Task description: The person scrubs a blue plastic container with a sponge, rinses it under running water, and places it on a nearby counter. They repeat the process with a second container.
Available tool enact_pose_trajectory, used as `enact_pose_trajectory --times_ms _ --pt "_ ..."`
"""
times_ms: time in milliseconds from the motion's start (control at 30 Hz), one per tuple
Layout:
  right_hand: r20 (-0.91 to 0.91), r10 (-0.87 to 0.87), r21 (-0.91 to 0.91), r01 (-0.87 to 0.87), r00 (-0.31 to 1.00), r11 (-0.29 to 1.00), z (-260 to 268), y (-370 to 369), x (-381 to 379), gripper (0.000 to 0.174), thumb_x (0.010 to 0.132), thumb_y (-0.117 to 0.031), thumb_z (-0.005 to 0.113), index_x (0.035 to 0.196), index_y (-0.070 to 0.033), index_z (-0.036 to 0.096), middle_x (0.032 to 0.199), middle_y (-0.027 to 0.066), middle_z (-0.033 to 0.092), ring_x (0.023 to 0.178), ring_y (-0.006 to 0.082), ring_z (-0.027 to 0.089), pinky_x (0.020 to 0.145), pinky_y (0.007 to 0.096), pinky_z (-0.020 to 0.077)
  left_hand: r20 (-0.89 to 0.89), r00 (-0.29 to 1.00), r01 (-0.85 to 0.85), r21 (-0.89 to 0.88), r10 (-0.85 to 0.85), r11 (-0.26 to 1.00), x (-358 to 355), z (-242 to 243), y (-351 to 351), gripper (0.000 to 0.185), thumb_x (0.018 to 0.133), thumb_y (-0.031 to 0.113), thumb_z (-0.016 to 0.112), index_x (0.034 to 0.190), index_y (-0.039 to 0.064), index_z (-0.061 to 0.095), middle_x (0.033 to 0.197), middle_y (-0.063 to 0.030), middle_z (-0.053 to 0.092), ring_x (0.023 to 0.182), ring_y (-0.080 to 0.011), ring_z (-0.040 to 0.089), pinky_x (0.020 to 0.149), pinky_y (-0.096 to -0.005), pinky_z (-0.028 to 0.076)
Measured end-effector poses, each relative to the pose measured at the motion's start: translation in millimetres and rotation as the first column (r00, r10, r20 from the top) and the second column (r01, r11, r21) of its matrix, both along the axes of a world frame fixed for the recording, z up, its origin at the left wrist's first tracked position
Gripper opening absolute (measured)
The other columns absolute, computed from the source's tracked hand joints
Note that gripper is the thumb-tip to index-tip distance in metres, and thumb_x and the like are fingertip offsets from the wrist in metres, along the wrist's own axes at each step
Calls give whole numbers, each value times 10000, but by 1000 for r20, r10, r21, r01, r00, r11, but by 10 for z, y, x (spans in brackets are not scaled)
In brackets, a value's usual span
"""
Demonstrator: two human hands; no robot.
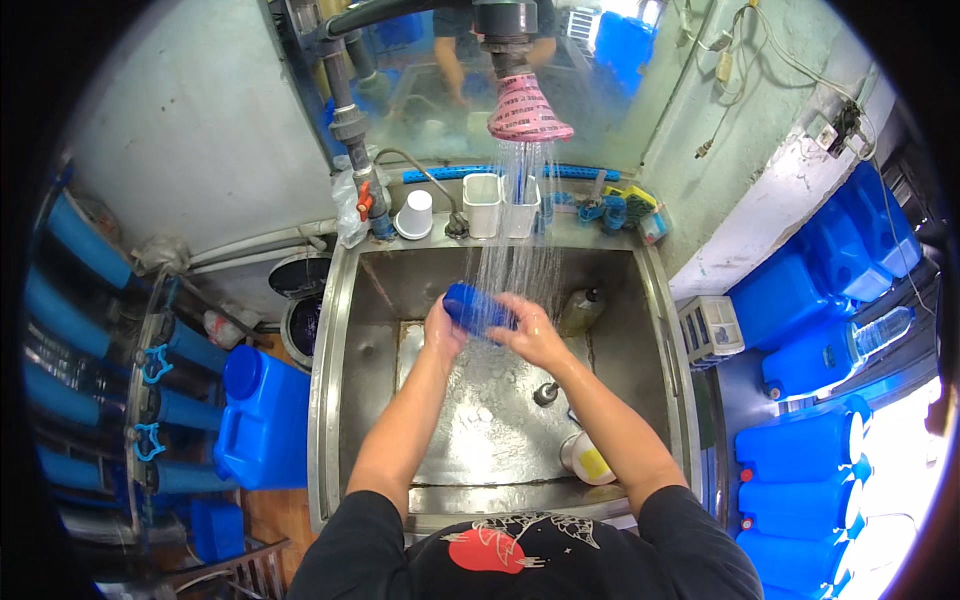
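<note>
Water falls from a shower head wrapped in pink printed tape into a stainless steel sink. Under the stream, my left hand and my right hand hold a round blue plastic lid between them, tilted, one at each side. Its underside is hidden. A bottle with a dark top stands in the sink's back right corner. Nearer my right forearm are a dark drain fitting and a white container with a yellow label, lying at the front right.
On the back ledge stand a white cup, white square containers and sponges. A red-handled valve is on the pipe. A blue jug stands left of the sink; several blue containers are at the right.
</note>
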State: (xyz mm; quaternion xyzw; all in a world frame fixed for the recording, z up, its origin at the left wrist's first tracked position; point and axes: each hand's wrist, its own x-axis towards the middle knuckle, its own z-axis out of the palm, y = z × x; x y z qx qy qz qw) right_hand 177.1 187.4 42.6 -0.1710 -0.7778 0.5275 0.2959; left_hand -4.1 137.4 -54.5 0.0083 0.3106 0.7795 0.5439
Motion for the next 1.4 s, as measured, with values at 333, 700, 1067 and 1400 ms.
enact_pose_trajectory --times_ms 333,700,1067,1400 --pt "-70 -242 514 243 968 823 311 -13 350 490 695 73 668 1159 -79 620 1050 112 575 945 269 597 806 333 497 -223 962 -231 -366 156 902 -2048 677 647 843 784 759 500 1233 46 477 1127 -95 610 951 -239 608 825 -389 468" --pt "-274 -61 -880 -225 960 417 -795 -103 701 520 847 -44 661 1332 -10 477 1167 105 622 1042 188 613 892 352 530 -941 315 -759 -326 -121 564 -2406 459 745 625 689 483 774 973 -61 656 948 -226 680 903 -334 651 828 -408 476" --pt "310 -74 -844 310 948 438 -1063 -243 1077 547 858 -46 641 1339 60 403 1001 205 639 774 248 675 565 313 602 -888 -118 278 -459 -444 844 135 301 -661 1068 502 423 918 1358 24 417 1397 -181 400 1293 -305 413 1086 -421 329" --pt "208 -79 -97 101 975 990 138 -889 1091 994 656 -476 815 1471 -201 318 1494 269 236 1428 371 154 1122 466 252 -862 385 384 -177 -331 906 664 799 -1293 1130 448 256 939 1395 12 372 1257 -166 539 1155 -250 539 999 -356 426"
